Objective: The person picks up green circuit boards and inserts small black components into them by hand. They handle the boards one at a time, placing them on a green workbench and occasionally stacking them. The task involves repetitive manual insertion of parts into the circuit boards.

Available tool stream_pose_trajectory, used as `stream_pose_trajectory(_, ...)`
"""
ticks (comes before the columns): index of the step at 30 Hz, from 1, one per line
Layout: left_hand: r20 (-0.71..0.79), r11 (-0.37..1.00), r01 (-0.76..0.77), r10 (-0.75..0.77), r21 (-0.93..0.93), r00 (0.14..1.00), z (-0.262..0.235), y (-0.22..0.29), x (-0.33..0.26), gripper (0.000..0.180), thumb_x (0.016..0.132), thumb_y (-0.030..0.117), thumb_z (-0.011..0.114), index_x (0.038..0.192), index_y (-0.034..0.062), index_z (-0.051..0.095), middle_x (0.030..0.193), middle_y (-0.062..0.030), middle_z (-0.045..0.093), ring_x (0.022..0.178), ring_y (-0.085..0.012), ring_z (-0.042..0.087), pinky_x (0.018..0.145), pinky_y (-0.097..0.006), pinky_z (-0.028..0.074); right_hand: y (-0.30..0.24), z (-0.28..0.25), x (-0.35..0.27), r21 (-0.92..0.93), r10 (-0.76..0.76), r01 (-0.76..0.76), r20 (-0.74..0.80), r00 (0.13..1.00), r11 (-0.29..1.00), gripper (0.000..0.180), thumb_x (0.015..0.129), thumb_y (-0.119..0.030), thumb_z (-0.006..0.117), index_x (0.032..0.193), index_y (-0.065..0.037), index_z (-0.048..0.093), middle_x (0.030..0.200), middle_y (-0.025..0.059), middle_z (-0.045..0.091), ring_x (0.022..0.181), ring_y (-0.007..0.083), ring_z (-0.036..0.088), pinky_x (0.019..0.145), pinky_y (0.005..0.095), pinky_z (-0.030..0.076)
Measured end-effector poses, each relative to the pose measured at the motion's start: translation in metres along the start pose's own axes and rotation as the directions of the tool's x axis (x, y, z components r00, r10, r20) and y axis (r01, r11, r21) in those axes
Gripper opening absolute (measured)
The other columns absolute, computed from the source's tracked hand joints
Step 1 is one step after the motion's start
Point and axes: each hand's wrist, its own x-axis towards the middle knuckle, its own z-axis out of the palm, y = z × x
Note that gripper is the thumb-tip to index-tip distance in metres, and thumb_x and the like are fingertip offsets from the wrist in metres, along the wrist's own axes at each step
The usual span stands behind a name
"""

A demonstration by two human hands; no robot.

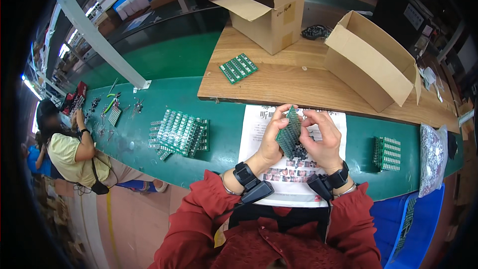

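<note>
My left hand [270, 142] grips a green circuit board panel [289, 132] by its left side, holding it tilted up on edge over a printed paper sheet [252, 157]. Rows of small parts cover the panel's face. At its right, my right hand [326, 142] has thumb and forefinger pinched close to the panel; whatever lies between the fingertips is too small to make out. Just below the fingers is a little heap of small black components [299, 152] on the paper. Both wrists wear black straps with small boxes.
Stacked board panels [181, 132] lie to the left, another stack [388, 153] to the right. A single panel [239, 68] and two open cardboard boxes [271, 25] [371, 62] sit on the raised wooden board. A bag of parts [432, 159] stands far right, above a blue bin [423, 224]. A co-worker [69, 149] sits left.
</note>
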Motion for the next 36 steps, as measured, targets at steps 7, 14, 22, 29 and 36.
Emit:
stream_pose_trajectory(7, -0.011, 0.995, -0.044, 0.045, 0.093, 0.999, 0.005, -0.005, 0.001, 0.049, 0.083, 0.028, 0.045, 0.128, 0.0099, 0.038, 0.114, -0.0113, 0.052, 0.106, -0.0213, 0.053, 0.092, -0.034, 0.043, 0.003, 0.005, 0.0, -0.001, 0.0, 0.0, 0.013, 1.0, 1.0, 0.051, 0.063, 0.012, 0.064, 0.112, -0.003, 0.058, 0.074, 0.0067, 0.059, 0.071, 0.0228, 0.058, 0.063, 0.0327, 0.048)
stream_pose_trajectory(14, 0.009, 0.997, -0.035, 0.035, 0.076, 0.999, 0.003, -0.003, 0.0, 0.048, 0.084, 0.029, 0.044, 0.127, 0.0098, 0.039, 0.116, -0.0112, 0.05, 0.108, -0.0209, 0.051, 0.093, -0.033, 0.042, -0.009, 0.002, 0.008, 0.062, 0.035, -0.032, -0.049, 0.998, 0.998, 0.05, 0.064, 0.011, 0.065, 0.112, -0.003, 0.058, 0.075, 0.0071, 0.06, 0.073, 0.0228, 0.058, 0.063, 0.0326, 0.049)
stream_pose_trajectory(22, 0.025, 0.994, -0.053, 0.051, 0.091, 0.998, 0.008, -0.006, 0.0, 0.047, 0.085, 0.028, 0.043, 0.128, 0.0095, 0.039, 0.117, -0.0105, 0.05, 0.109, -0.0207, 0.05, 0.094, -0.033, 0.041, -0.004, 0.0, 0.004, 0.045, 0.006, -0.005, -0.024, 1.0, 0.999, 0.055, 0.064, 0.011, 0.065, 0.116, -0.004, 0.057, 0.076, 0.0075, 0.06, 0.074, 0.0233, 0.059, 0.063, 0.0324, 0.049)
stream_pose_trajectory(29, 0.051, 0.998, -0.009, 0.005, 0.063, 0.999, 0.012, -0.003, -0.001, 0.044, 0.087, 0.028, 0.044, 0.127, 0.0096, 0.039, 0.115, -0.0096, 0.05, 0.107, -0.0198, 0.051, 0.093, -0.033, 0.043, 0.0, 0.001, 0.006, -0.008, -0.063, 0.063, -0.021, 0.998, 0.998, 0.053, 0.064, 0.013, 0.064, 0.114, -0.003, 0.058, 0.078, 0.0071, 0.06, 0.073, 0.0234, 0.058, 0.064, 0.0333, 0.048)
stream_pose_trajectory(36, 0.043, 0.999, -0.051, 0.052, -0.019, 0.998, 0.004, 0.002, 0.002, 0.042, 0.088, 0.03, 0.043, 0.126, 0.0116, 0.04, 0.114, -0.0088, 0.051, 0.106, -0.0196, 0.052, 0.092, -0.035, 0.044, -0.006, -0.002, 0.006, 0.027, -0.036, 0.038, -0.085, 0.996, 0.999, 0.052, 0.064, 0.012, 0.065, 0.113, -0.004, 0.059, 0.078, 0.0072, 0.06, 0.074, 0.024, 0.059, 0.064, 0.0334, 0.048)
